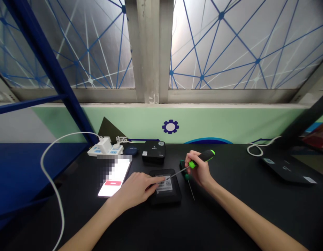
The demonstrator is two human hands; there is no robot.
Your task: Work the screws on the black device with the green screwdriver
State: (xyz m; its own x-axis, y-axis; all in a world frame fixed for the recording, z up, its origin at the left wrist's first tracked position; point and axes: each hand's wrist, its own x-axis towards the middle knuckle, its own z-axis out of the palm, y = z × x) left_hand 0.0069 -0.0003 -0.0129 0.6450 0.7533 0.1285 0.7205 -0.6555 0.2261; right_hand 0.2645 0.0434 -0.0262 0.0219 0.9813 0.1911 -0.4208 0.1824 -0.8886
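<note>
A black box (174,195) with a white label (163,184) on top lies flat on the table. My left hand (136,188) reaches over its left side; the index finger is stretched out, touching the label, and the thumb rests near it. In my right hand (199,169) is a screwdriver (204,157) with a black and bright green handle, held slanting. Its metal shaft points down-left, and the tip meets the label by my left fingertip. A second screwdriver (186,176), with a dark green handle, lies on the table beside the box, partly behind my right hand.
A lit phone (115,177) lies left of my left hand. Behind are a power strip (92,152) with a white plug (105,144), a dark blue object (130,151) and another black box (153,151). A black device (286,170) sits far right. A white cable (55,190) loops along the left.
</note>
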